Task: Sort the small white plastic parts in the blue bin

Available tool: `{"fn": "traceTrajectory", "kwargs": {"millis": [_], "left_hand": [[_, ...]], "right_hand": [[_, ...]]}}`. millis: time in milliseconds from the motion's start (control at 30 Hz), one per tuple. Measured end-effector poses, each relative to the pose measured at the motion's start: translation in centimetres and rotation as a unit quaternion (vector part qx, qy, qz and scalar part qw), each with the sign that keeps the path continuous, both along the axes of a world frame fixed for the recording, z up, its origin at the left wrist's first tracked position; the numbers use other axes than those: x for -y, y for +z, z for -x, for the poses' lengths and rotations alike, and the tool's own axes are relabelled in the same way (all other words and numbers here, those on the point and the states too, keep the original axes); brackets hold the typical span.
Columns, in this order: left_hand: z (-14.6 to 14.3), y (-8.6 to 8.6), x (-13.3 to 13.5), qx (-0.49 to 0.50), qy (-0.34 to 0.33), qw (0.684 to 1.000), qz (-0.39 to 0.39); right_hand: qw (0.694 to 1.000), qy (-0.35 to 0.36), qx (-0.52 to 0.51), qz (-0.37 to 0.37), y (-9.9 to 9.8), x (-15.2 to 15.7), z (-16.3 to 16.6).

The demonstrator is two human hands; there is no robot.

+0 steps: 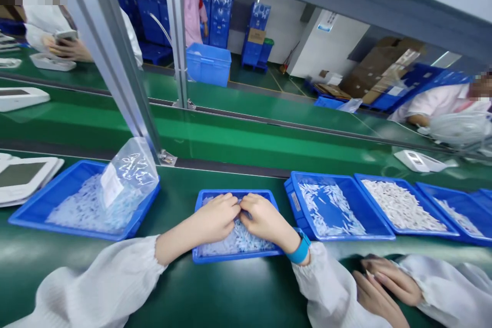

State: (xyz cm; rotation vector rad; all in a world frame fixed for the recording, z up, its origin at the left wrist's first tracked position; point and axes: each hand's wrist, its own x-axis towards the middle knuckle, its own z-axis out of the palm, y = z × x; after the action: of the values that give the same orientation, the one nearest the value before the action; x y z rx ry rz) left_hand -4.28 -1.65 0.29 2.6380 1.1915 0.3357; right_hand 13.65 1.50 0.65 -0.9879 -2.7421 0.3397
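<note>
My left hand and my right hand meet over a small blue tray filled with tiny white plastic parts. Both hands have their fingers curled and pinched together where they touch, working on something too small to make out. A blue band sits on my right wrist. Both arms wear white sleeves.
A larger blue tray at the left holds white parts and a clear plastic bag. Three more blue trays of white parts stand at the right. Another person's hands rest at the lower right. A metal post rises behind.
</note>
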Motion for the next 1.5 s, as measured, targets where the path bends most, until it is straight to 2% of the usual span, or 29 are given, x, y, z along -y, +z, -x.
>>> {"fn": "traceTrajectory", "kwargs": {"millis": [133, 333, 433, 700, 1067, 1300, 1500], "left_hand": [[-0.2, 0.1, 0.5, -0.018, 0.02, 0.999, -0.026], [-0.7, 0.0, 0.7, -0.07, 0.102, 0.984, -0.127], [-0.6, -0.2, 0.6, -0.063, 0.09, 0.985, -0.134], [-0.4, -0.6, 0.4, -0.046, 0.089, 0.985, -0.139], [-0.4, -0.1, 0.4, -0.044, 0.086, 0.99, -0.104], [0.3, 0.2, 0.3, 0.11, 0.142, 0.984, -0.005], [0.4, -0.1, 0.1, 0.158, 0.156, 0.975, -0.021]], "right_hand": [[1.0, -0.005, 0.013, -0.007, 0.0, 0.0, 0.0], [0.999, -0.025, 0.027, -0.023, -0.1, -0.2, -0.3], [0.999, -0.03, 0.01, -0.009, -0.2, -0.2, -0.3], [0.99, -0.082, -0.114, 0.027, 0.0, 0.1, -0.6], [0.987, -0.076, -0.138, 0.031, -0.5, -0.2, -0.7], [0.985, -0.098, -0.134, 0.053, -0.3, -0.2, -0.7], [0.978, -0.114, -0.152, 0.084, 0.4, -0.3, -0.7]]}}
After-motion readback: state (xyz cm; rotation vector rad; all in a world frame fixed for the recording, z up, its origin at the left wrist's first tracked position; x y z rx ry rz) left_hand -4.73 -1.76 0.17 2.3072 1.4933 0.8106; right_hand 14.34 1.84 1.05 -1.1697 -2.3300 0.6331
